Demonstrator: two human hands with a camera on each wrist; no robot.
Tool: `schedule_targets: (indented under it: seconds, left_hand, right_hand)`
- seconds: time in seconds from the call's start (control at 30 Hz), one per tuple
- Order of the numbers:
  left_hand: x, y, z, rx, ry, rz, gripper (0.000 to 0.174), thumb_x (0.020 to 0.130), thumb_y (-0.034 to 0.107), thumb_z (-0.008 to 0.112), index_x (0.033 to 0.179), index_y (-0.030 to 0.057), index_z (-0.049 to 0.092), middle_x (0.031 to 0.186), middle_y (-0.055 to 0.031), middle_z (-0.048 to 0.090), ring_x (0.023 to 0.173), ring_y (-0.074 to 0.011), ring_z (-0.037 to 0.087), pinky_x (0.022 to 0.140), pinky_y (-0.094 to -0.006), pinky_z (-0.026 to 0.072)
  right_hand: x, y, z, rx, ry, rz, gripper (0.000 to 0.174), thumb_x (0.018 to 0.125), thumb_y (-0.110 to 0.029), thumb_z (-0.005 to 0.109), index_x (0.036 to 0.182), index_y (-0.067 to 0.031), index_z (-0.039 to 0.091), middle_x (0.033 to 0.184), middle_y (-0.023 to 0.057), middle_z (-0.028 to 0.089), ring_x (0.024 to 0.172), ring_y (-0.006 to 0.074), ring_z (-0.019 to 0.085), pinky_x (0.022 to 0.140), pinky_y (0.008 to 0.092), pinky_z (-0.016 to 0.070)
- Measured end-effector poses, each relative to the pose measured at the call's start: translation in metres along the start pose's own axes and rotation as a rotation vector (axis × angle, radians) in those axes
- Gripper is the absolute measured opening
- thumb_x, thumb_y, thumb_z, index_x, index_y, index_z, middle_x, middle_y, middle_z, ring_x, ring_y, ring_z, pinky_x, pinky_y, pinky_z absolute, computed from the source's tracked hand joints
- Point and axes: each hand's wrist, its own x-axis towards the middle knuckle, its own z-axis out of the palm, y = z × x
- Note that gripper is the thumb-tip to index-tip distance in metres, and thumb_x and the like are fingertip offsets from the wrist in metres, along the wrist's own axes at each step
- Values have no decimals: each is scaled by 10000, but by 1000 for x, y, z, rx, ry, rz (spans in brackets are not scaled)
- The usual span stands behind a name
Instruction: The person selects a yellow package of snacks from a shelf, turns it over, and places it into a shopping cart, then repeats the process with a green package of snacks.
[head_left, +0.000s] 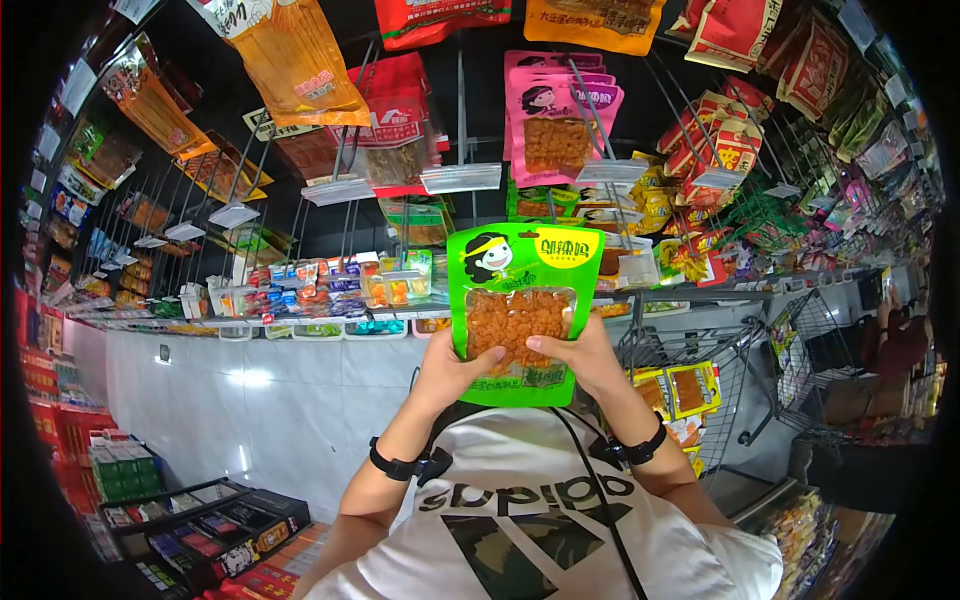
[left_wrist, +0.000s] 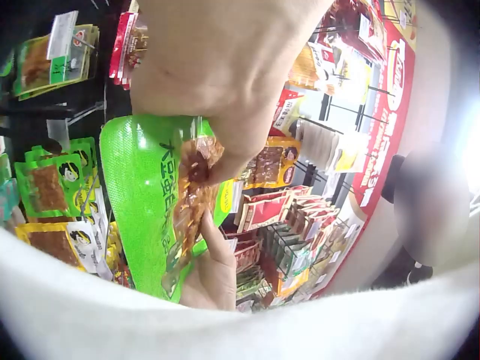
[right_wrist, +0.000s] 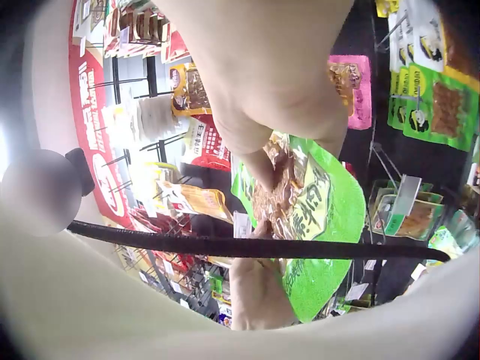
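Note:
A bright green snack packet (head_left: pixel 525 262) with a cartoon face and a clear window stands upright in front of the chest, its printed front facing the person. Brown, bumpy food shows through the window. My left hand (head_left: pixel 450 368) grips the packet's lower left edge, and my right hand (head_left: pixel 590 358) holds the lower right edge. Both thumbs press on the window, tips pointing toward each other; the other fingers are hidden behind the packet. The left wrist view shows the green packet (left_wrist: pixel 135 195) from the side, between the two hands.
Beyond the hands, hooks carry pink packets (head_left: pixel 555 140), an orange packet (head_left: pixel 285 60) and red packets (head_left: pixel 720 140). Below them runs a ledge of small packaged snacks (head_left: pixel 310 285). A wire shopping cart (head_left: pixel 745 365) holding yellow packs (head_left: pixel 692 390) stands to the right. Boxed goods (head_left: pixel 235 535) sit at lower left.

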Motion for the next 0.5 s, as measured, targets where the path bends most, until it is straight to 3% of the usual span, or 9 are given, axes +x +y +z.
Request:
schedule_targets:
  seconds: [0.13, 0.23, 0.33, 0.5]
  left_hand:
    - [4, -1, 3, -28, 26, 12, 242, 860, -26, 717, 1099, -28, 678, 1022, -55, 726, 876, -105, 670, 804, -281, 547]
    - [6, -3, 3, -34, 6, 4, 264, 868, -1, 726, 1125, -25, 671, 1041, -53, 725, 890, -99, 660, 812, -276, 540]
    - [8, -3, 4, -58, -26, -38, 279, 878, 11, 726, 1147, -26, 663, 1053, -51, 723, 903, -94, 652, 814, -273, 535]
    - [10, -1, 7, -88, -32, -68, 280, 884, 7, 721, 1154, -29, 657, 1061, -50, 720, 912, -97, 650, 813, -275, 536]
  right_hand:
    - [4, 2, -6, -33, -46, 32, 490, 781, 60, 777, 1231, 23, 587, 1156, 80, 673, 1030, 169, 660, 903, 333, 544]
    - [5, 3, -7, -36, -31, -3, 486, 783, 56, 776, 1229, 26, 587, 1152, 81, 674, 1024, 167, 661, 900, 333, 545]
    - [2, 3, -7, -3, 28, -14, 367, 809, -9, 788, 1149, 53, 667, 1067, 82, 717, 928, 126, 663, 834, 298, 544]
    - [-3, 3, -10, 11, 48, 44, 373, 815, -6, 780, 1162, 53, 657, 1084, 84, 712, 945, 132, 664, 848, 298, 542]
